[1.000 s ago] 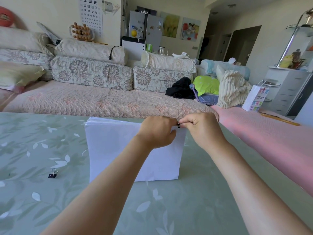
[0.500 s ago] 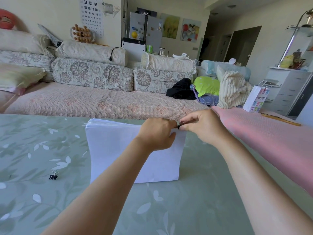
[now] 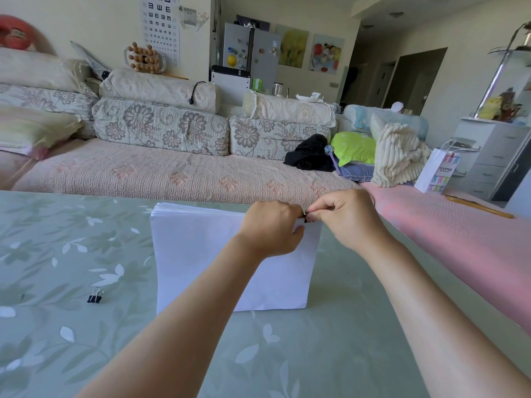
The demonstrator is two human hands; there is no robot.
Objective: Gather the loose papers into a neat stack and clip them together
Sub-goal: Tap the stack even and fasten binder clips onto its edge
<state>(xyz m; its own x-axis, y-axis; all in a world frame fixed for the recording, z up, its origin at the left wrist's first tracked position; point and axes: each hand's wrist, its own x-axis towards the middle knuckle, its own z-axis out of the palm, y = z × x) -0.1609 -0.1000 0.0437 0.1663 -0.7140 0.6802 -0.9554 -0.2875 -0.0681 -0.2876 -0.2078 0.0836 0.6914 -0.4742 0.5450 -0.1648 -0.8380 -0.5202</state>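
Observation:
A thick stack of white paper (image 3: 201, 254) stands on its lower edge on the green floral table (image 3: 71, 340), its face toward me. My left hand (image 3: 271, 228) grips the stack's top edge near the right corner, thumb on the front sheet. My right hand (image 3: 342, 214) pinches a small black binder clip (image 3: 309, 218) at that top right corner; only a sliver of the clip shows between the two hands.
A second black binder clip (image 3: 94, 296) lies on the table to the left of the stack. A long floral sofa (image 3: 172, 173) runs behind the table's far edge. A pink covered seat (image 3: 459, 225) borders the right side.
The hands stay at the stack's top right corner. My right fingers have curled tighter over the clip, and a bit more of the black clip shows on the paper's edge.

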